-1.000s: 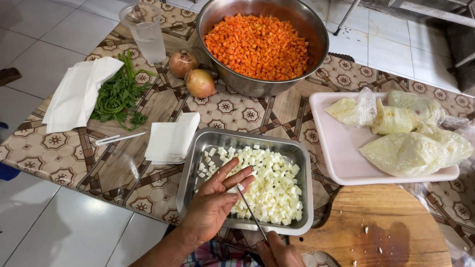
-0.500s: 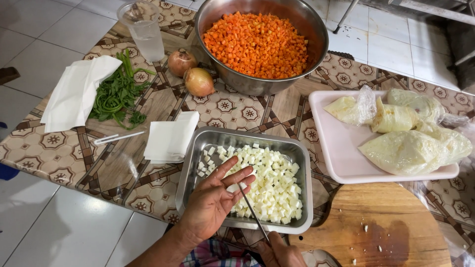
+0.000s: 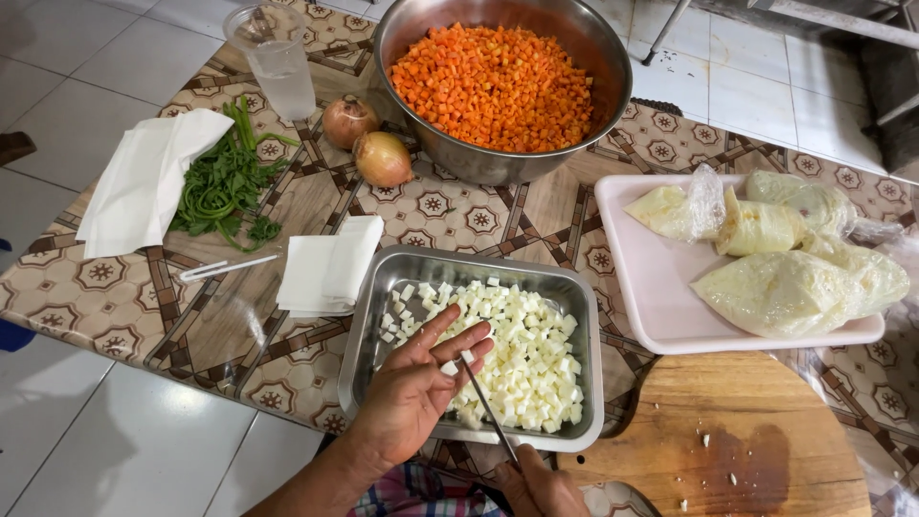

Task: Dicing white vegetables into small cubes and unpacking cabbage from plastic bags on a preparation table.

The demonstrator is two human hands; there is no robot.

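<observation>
Patterned brown-and-cream tabletop (image 3: 124,287) is seen from above, filling most of the view. At its far edge, a large round steel bowl (image 3: 574,144) is heaped with small orange carrot dice (image 3: 493,86). To the right, a pale pink rectangular plastic tray (image 3: 661,306) is loaded with clear bags of a pale yellowish food (image 3: 785,287), and a round wooden cutting board (image 3: 728,431) is left nearly bare, with only a few white crumbs.

In the centre, a rectangular steel pan (image 3: 369,330) is roughly two-thirds covered by small white cubes (image 3: 526,354); much of the dicing appears done, while the bagged food is unopened.

The left hand (image 3: 416,388) is held open and flat over the pan's near corner, a white cube or two resting on its fingers. A thin knife blade (image 3: 486,407) is laid against those fingers. Only part of the right hand (image 3: 536,488) is shown at the bottom edge, closed around the knife's handle.

Further left, green herbs (image 3: 225,187), white paper napkins (image 3: 139,177), two brown onions (image 3: 369,144) and a clear plastic cup (image 3: 278,62) are set out.
</observation>
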